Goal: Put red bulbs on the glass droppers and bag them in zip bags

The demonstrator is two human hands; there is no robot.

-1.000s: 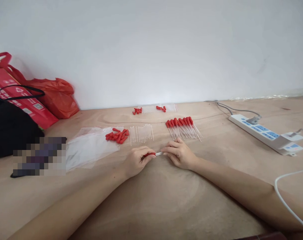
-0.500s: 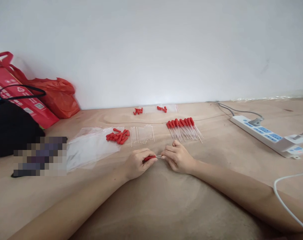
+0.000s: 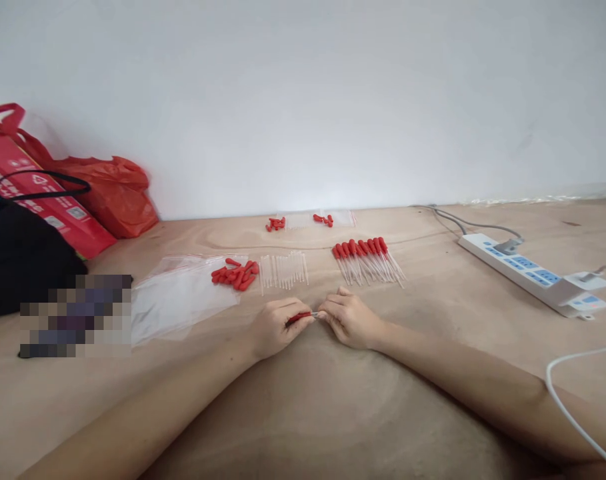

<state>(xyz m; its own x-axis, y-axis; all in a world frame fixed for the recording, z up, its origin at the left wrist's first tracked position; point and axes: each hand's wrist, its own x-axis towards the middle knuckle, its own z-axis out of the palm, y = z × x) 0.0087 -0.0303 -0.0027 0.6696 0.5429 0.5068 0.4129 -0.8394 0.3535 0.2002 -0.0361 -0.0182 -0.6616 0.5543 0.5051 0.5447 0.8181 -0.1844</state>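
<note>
Pale wood-grained tabletop [image 3: 303,407] runs back to a plain white wall [image 3: 303,107]. Near its middle, between the two hands, a red bulb [image 3: 299,317] meets a thin clear tube [image 3: 315,314]. The left hand [image 3: 277,327] pinches the bulb lengthwise between thumb and curled fingers; the right hand [image 3: 350,321] has its fingertips pressed together on the tube, hiding most of it. How deep the tube sits in the bulb cannot be told.

The bulb looks rubbery: probably light, soft and a little grippy, so it is best held near its open neck, where squeezing would distort it less. The tube seems light, stiff and smooth, perhaps slippery and, if glass, brittle; a hold close to the joint, kept in line with the bulb, should bend it least.

Both hands are low over the table, knuckles up, fingertips almost meeting. The left forearm [image 3: 183,400] slants in from the lower left, the right forearm [image 3: 457,370] from the lower right.

Just beyond lie a pile of red bulbs [image 3: 240,275], a row of bare tubes [image 3: 284,270] and, to the right, a fan of bulb-topped tubes [image 3: 353,247]. Farther right sits a power strip [image 3: 520,265].
</note>
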